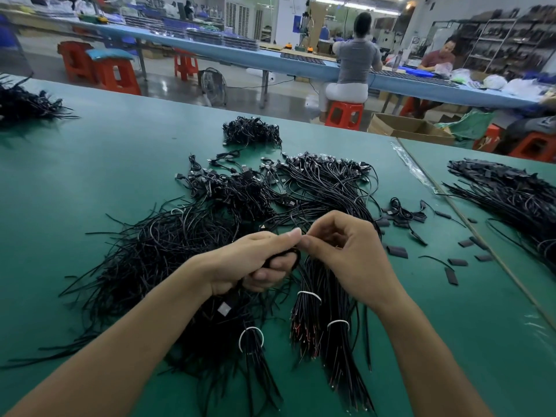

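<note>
My left hand [255, 260] grips a bunch of thin black cables [293, 257] above the green table [75, 182], fingers curled round them. My right hand [346, 251] meets it fingertip to fingertip and pinches something small at the cable ends; what it is stays hidden. Under my hands lie bundled black cables [316, 320] tied with white bands [310, 294]. A loose heap of black wires [156, 251] spreads to the left.
More cable piles with plugs [316, 179] lie farther back, one small heap [251, 132] behind them and another pile [511, 194] at the right. Short black sleeve pieces [397, 251] are scattered right of my hands. People sit at a blue bench [301, 66] beyond.
</note>
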Tool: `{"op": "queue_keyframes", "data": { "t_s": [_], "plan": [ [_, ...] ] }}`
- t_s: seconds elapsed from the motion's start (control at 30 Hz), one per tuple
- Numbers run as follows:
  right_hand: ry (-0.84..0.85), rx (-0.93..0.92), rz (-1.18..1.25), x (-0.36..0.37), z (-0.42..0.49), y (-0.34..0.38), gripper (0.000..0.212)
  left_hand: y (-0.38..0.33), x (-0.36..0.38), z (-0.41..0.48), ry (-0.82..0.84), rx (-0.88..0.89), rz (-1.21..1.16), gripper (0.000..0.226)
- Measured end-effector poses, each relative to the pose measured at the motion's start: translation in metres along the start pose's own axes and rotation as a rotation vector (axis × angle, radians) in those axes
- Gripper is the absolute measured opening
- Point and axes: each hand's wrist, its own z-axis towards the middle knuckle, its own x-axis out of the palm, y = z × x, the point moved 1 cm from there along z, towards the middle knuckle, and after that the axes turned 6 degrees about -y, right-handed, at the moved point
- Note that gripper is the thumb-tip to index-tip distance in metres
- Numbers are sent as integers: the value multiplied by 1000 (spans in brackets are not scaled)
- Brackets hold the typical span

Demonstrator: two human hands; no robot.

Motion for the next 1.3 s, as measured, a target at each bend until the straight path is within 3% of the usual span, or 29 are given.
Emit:
{"op": "queue_keyframes", "data": {
  "t_s": [0.13,0.3,0.43,0.5,0.6,0.8,0.93,1.0,1.13,1.3],
  "plan": [
    [197,66,89,-1,0,-2,15,1,-5,-1,96,29,-142,51],
    [260,94,28,2,0,-6,12,9,-3,6,-74,29,-123,54],
    [186,88,-125,10,-1,-7,15,17,2,15,-233,18,-158,42],
    [129,61,-162,17,-2,-8,18,18,6,16,-204,-67,-348,32],
    [58,16,-203,29,-3,-7,23,19,11,17,-174,-150,-498,38],
    [-5,44,-113,44,-1,-14,19,31,6,17,-315,-223,-311,58],
    [-88,246,-57,52,-2,-36,25,37,-13,21,-555,-144,-339,53],
    [38,316,-186,63,-7,-49,25,38,-23,21,-687,-60,-375,53],
    [340,251,-595,90,-22,-62,37,35,-35,19,-856,59,-452,61],
    [260,140,-704,105,-31,-59,23,33,-40,17,-909,70,-458,61]
  ]
}}
